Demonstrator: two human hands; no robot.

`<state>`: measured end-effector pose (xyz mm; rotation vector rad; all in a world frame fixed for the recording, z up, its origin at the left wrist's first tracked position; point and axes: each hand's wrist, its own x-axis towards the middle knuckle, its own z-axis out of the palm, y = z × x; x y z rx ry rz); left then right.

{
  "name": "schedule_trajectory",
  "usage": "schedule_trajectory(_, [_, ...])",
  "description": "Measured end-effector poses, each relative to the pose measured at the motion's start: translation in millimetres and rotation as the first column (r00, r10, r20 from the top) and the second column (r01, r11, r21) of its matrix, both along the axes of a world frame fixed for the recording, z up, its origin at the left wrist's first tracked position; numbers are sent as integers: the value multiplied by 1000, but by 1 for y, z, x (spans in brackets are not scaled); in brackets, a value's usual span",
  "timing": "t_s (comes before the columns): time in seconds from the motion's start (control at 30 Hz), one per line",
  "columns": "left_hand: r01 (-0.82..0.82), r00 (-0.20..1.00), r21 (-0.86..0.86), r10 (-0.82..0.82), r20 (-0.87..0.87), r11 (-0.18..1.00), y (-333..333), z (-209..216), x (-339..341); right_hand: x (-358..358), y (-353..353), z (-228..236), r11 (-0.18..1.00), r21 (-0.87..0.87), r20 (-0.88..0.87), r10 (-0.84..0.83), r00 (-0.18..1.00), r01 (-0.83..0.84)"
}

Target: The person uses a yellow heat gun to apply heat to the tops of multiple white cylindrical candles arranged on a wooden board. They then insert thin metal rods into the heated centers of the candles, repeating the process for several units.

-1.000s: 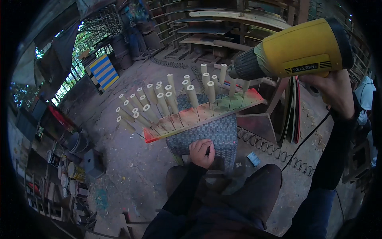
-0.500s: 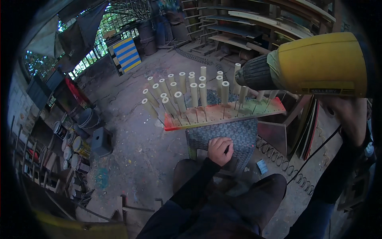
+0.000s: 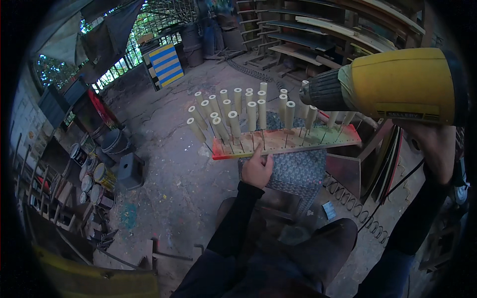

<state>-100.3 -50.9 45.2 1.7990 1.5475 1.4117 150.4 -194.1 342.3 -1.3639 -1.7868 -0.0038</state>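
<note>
On my feed the left hand (image 3: 257, 170) has left the spot on the stool (image 3: 300, 169) where it lay curled half a second ago: its index now stretches forward, thumb apart, other fingers folded, gripping nothing I can see. The right hand (image 3: 435, 146) stays wrapped around the handle of the heat gun (image 3: 397, 87), most of its fingers hidden from me. The gun is yellow with a dark, ribbed nozzle aimed leftward. The tubes (image 3: 289, 115) are pale and hollow-ended, some leaning, on thin rods (image 3: 263, 140) along a board (image 3: 318, 141) that is red at both ends. The board rests on the stool, its front edge at the left index tip, the tubes just beyond; the nozzle overlaps the right-hand tubes, contact unclear
</note>
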Motion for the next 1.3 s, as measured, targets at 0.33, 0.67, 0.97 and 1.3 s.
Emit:
schedule_trajectory(0.33, [19, 1000, 10, -19, 16, 1000, 10, -7, -3, 5, -3, 5, 993, -43, -21, -113, 993, 112])
schedule_trajectory(0.67, [-39, 997, 154, 49, -65, 987, 1, -8, 1, -15, 7, 14, 999, -39, -48, 6, 999, -8])
schedule_trajectory(0.97, [-197, 967, 211, 225, -118, 958, -16, 12, 16, -30, 15, 14, 997, 36, -40, 73, 996, -72])
schedule_trajectory(1.3, [-131, 985, 170, 148, -89, 977, -9, 1, 8, -43, 21, 20, 969, 130, 39, 208, 977, -211])
